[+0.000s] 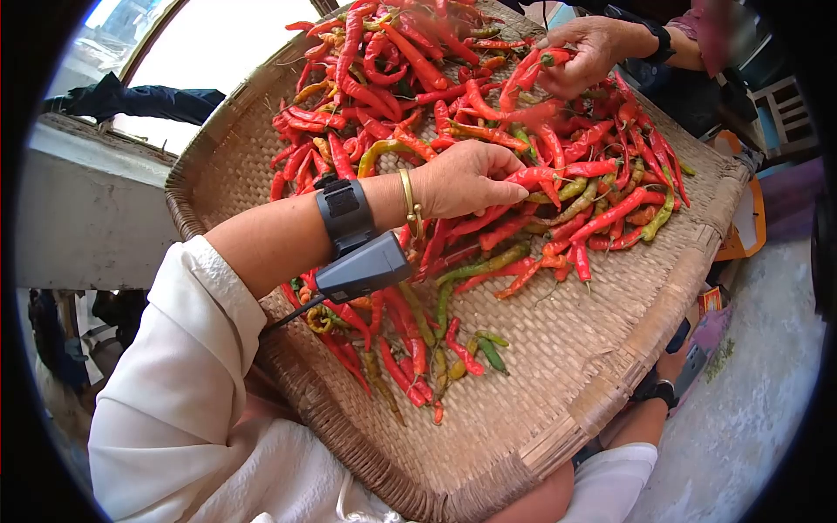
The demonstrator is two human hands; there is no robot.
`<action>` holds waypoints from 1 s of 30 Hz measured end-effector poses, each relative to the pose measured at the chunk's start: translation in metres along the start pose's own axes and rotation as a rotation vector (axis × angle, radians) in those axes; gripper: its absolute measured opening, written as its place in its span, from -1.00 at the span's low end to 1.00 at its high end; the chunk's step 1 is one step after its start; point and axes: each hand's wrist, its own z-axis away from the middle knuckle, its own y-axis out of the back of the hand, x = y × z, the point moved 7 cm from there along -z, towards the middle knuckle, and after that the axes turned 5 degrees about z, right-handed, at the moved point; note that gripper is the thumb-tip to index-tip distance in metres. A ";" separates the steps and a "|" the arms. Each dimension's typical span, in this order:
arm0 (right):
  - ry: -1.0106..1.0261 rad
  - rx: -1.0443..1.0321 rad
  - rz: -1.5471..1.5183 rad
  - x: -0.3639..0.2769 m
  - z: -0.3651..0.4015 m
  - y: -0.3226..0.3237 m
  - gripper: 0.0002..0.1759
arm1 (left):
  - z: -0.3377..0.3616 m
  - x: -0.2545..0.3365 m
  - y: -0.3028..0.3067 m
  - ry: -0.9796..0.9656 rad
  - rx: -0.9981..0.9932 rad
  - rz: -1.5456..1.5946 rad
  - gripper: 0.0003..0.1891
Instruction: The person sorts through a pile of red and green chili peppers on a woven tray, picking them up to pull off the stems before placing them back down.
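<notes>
The basket (558, 366) holds peppers (610, 214); over it, the left hand (466, 179), nearly closed, pinches 1 red pepper (542, 174). Beside it, the right hand (670, 364) has a grip I cannot tell.

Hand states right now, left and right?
Left hand: closed, pinching a red pepper.
Right hand: beyond the woven tray, partly hidden; can't tell.

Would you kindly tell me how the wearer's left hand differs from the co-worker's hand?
The left hand has a gold bracelet at its wrist; the co-worker's hand has a black band. The left hand sits lower in the picture than the co-worker's hand. Both touch red chillies.
</notes>
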 end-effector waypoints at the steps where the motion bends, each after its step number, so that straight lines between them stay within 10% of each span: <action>1: -0.022 0.005 0.011 -0.002 0.001 0.001 0.00 | 0.000 0.000 -0.001 0.000 -0.013 0.014 -0.79; 24: 0.137 0.098 -0.035 -0.019 0.067 0.039 -0.33 | 0.061 0.030 -0.002 -0.060 -0.105 -0.270 -0.71; 30: 0.307 -0.445 -1.218 -0.186 0.199 0.190 -0.48 | 0.089 0.012 0.005 -0.113 -0.102 -0.396 -0.71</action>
